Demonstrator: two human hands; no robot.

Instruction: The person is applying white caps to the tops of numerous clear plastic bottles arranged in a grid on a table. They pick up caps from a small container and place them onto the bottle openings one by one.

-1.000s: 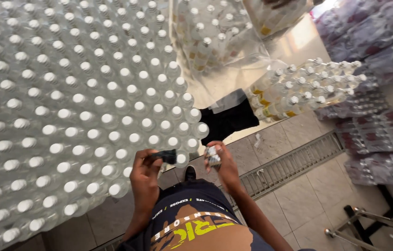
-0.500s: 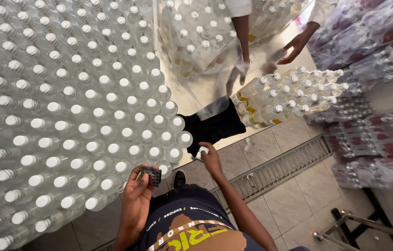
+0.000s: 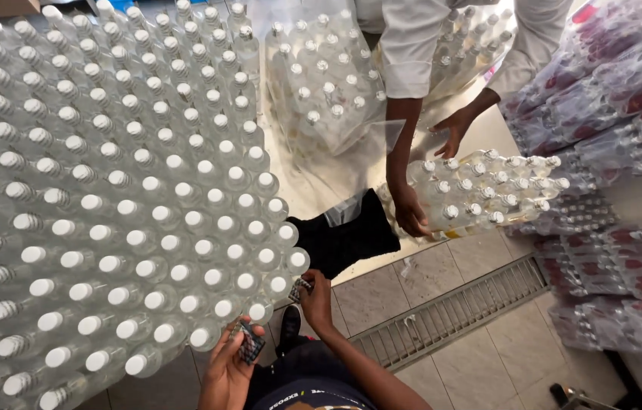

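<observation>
- Capped clear bottles [image 3: 108, 197] crowd our worktop to its near right corner.
- Our left hand [image 3: 226, 368] cups a small dark tool [image 3: 249, 343] just off that corner.
- Our right hand [image 3: 315, 298] pinches another [image 3: 299, 288] beside the corner bottle [image 3: 296, 260]; open floor [image 3: 480, 357] lies rightward.

Floor drain grate [image 3: 454, 315], black cloth [image 3: 351, 235]

The floor [image 3: 488, 357] is laid with pale, mottled stone tiles. A long metal drain grate [image 3: 450, 315] runs slantwise across it. A pale desk [image 3: 313, 190] stands above the grate, and a black cloth [image 3: 351, 235] hangs over its edge. Stacks of wrapped bottle packs [image 3: 609, 152] with red labels fill the right side. The light is bright and even.
</observation>
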